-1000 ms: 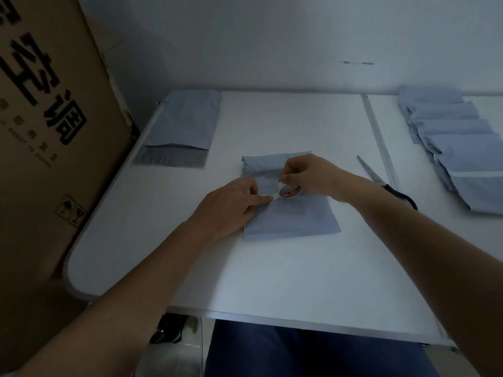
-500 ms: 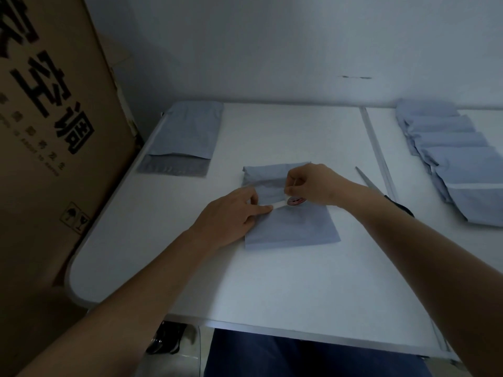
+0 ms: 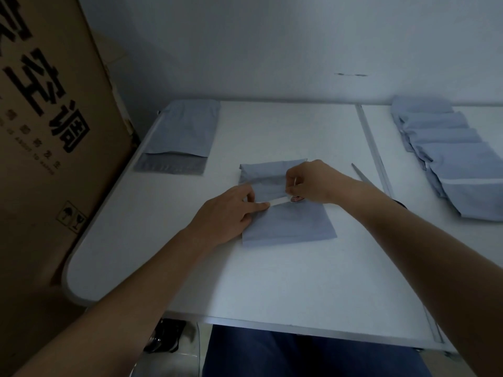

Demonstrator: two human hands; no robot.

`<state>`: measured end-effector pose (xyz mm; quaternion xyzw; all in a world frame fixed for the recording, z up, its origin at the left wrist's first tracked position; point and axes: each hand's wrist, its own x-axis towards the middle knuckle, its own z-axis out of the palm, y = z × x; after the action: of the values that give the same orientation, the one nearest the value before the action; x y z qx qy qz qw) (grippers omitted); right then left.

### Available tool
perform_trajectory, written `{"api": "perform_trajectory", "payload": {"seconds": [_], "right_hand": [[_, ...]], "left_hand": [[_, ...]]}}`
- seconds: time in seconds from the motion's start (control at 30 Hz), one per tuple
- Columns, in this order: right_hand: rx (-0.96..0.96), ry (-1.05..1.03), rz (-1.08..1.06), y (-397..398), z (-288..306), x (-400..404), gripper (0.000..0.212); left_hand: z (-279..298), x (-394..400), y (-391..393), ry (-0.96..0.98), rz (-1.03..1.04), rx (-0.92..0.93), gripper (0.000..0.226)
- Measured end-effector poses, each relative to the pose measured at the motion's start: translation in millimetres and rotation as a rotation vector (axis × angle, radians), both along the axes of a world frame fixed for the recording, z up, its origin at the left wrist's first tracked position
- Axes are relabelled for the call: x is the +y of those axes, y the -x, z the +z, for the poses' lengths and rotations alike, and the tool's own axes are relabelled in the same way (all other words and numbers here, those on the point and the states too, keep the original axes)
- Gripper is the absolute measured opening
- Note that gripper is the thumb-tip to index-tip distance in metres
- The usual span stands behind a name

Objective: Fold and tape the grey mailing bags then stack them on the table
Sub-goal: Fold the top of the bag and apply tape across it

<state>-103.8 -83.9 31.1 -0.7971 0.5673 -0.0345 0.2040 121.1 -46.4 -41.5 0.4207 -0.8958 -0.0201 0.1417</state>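
Note:
A folded grey mailing bag (image 3: 288, 221) lies flat in the middle of the white table (image 3: 285, 289). My left hand (image 3: 228, 213) rests on the bag's left side, its fingertips pressing the free end of a white strip of tape (image 3: 277, 201) onto the folded flap. My right hand (image 3: 313, 182) holds a small roll of tape (image 3: 296, 198) with a red label against the bag's right side; the strip runs from the roll to my left fingers. A row of several folded grey bags (image 3: 457, 159) lies overlapped at the right.
A pile of unfolded grey bags (image 3: 182, 131) lies at the table's back left corner. Scissors (image 3: 364, 178) lie right of my right wrist, partly hidden. A tall cardboard box (image 3: 49, 159) stands against the table's left edge. A wall runs behind the table.
The tape strip between my hands has grown a little longer as the roll drew right. The camera view tilted, so everything sits lower in the frame.

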Motion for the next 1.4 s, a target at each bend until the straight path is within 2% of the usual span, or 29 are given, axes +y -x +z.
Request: {"api": "perform_trajectory", "payload": {"seconds": [0.2,0.33,0.5,0.67,0.8,0.87,1.03,1.17,1.4], "right_hand": [[0.076,-0.015,0.017,0,-1,0,0.013],[0.106,0.012,0.01,0,0,1,0.007],[0.004,-0.018,-0.009,4,-6,2,0.008],[-0.152,-0.034,-0.058,9,-17,5,0.016],[-0.213,-0.036,-0.08,11,-19,7,0.02],[-0.221,-0.031,-0.096,12,-21,5,0.015],[-0.236,-0.093,-0.171,16,-26,3,0.042],[-0.402,-0.173,-0.25,20,-24,1,0.029],[-0.441,-0.156,-0.184,24,-15,-3,0.018]], "left_hand": [[1,2,-1,-0.012,-0.011,0.004,0.044],[4,1,1,-0.027,-0.017,0.01,0.041],[4,-1,5,-0.036,-0.01,-0.005,0.038],[7,-8,19,-0.03,-0.025,0.003,0.028],[4,-9,34,-0.033,0.029,0.032,0.043],[0,-9,36,-0.018,0.027,0.056,0.041],[-4,-6,32,0.043,-0.014,0.087,0.033],[-5,-4,31,0.096,-0.053,0.039,0.039],[-6,-3,33,0.13,-0.025,-0.002,0.039]]}}
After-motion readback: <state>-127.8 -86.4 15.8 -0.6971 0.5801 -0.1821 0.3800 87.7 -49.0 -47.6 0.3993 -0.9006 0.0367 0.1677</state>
